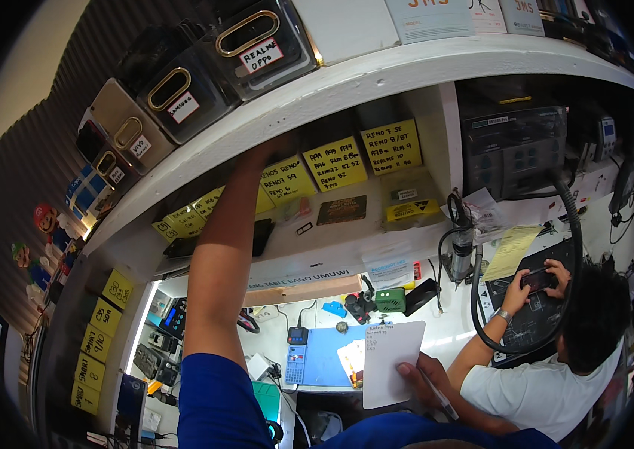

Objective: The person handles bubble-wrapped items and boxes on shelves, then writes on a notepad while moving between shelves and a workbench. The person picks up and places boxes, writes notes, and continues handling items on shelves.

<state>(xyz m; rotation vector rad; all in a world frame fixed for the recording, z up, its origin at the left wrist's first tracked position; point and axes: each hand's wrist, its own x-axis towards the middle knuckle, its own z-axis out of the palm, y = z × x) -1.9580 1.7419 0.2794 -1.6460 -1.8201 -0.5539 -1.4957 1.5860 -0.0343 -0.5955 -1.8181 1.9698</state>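
My left arm stretches up into the shelf compartment, and my left hand (276,150) reaches behind a row of containers with yellow handwritten labels (287,179). Shadow and the labels hide its fingers, so I cannot tell what it touches. Low in front of me, my right hand (423,378) is closed on a white card (393,358) with a short handwritten list. A slim pen (442,400) is also held in that hand. Below the shelf, a blue work mat (324,348) lies on the bench with a blue handheld device (296,365) on it.
At the right, a person in a white shirt (534,396) holds a phone (536,280) over a dark mat. A thick black hose (474,299) loops beside them. Boxes with gold-rimmed openings (248,34) line the upper shelf (377,63). Two figurines (47,221) stand at far left.
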